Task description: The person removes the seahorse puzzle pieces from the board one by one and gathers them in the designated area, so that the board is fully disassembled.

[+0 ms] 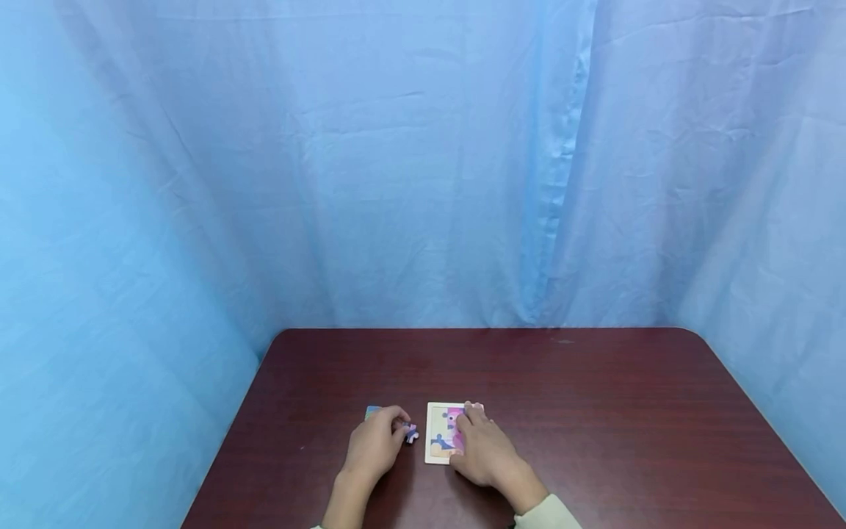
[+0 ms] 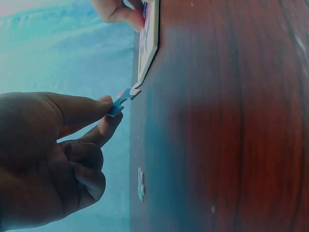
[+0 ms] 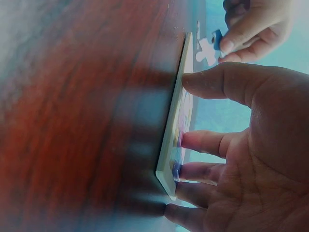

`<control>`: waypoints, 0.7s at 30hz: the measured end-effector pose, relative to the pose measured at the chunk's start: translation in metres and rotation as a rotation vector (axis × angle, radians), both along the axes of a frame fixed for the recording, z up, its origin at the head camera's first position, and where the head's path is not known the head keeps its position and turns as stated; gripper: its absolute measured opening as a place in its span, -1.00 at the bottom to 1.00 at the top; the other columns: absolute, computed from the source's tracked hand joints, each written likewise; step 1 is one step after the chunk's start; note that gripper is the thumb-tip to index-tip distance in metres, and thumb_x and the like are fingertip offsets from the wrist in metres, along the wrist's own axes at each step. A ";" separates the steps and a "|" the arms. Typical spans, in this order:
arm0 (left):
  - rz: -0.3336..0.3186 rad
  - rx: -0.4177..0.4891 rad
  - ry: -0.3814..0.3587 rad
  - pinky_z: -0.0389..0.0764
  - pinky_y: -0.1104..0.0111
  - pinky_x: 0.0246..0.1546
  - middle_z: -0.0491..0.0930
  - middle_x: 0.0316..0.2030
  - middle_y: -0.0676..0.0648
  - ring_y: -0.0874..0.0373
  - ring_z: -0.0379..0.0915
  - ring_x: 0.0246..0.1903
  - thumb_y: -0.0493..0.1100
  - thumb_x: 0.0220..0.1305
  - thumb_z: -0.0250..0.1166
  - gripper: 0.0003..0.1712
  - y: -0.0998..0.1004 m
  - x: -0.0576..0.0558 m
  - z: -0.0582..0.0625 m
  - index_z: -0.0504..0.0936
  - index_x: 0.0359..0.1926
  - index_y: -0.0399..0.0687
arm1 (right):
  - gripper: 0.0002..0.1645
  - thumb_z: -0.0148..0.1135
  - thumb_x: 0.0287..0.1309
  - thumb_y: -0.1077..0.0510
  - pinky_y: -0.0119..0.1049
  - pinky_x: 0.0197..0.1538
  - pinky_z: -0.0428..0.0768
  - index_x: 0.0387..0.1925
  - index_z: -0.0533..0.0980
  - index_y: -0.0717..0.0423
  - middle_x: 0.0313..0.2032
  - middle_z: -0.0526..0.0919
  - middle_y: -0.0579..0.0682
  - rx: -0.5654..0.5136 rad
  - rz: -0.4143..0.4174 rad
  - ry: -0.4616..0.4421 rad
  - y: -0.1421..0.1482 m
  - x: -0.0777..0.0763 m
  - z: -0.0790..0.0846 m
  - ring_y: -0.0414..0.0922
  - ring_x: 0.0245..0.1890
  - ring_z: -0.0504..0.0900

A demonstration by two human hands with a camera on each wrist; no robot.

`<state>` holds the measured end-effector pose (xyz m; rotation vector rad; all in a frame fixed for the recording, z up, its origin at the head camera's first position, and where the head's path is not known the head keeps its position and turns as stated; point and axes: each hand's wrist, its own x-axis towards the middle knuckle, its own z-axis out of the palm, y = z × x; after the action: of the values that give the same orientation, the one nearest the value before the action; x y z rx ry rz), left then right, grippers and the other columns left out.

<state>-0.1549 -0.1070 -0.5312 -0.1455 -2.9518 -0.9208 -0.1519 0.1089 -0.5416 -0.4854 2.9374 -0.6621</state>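
Observation:
My left hand (image 1: pixel 375 444) pinches a small jigsaw piece (image 1: pixel 411 433) between thumb and forefinger, just left of a puzzle board. In the left wrist view the piece (image 2: pixel 124 100) is blue with a pale knob, held above the table. The pale-framed puzzle board (image 1: pixel 428 445) lies flat, with pink, purple and cream pieces partly filling it. Spread over its right side, my right hand (image 1: pixel 487 450) rests its fingertips and thumb on the board, as the right wrist view also shows. That hand hides the board's right part.
Another puzzle piece (image 1: pixel 372 411), blue-green, lies on the table behind my left hand, partly covered by it. The dark red-brown table (image 1: pixel 628 426) has rounded far corners. Light blue curtains (image 1: pixel 423 162) hang around its back and sides.

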 end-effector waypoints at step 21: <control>0.244 -0.101 -0.085 0.57 0.07 -0.41 0.71 -0.46 0.06 0.14 0.59 -0.48 -0.18 0.31 0.45 -0.91 -0.049 -0.002 0.000 0.68 -0.31 -0.01 | -0.32 0.40 0.00 0.05 0.28 0.49 0.38 0.13 0.53 0.33 0.45 0.39 0.47 -0.018 -0.006 -0.007 0.000 -0.001 -0.003 0.40 0.51 0.35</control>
<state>-0.1568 -0.1556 -0.5316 0.2512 -3.0035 -0.7635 -0.1524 0.1086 -0.5447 -0.4749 2.9296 -0.6896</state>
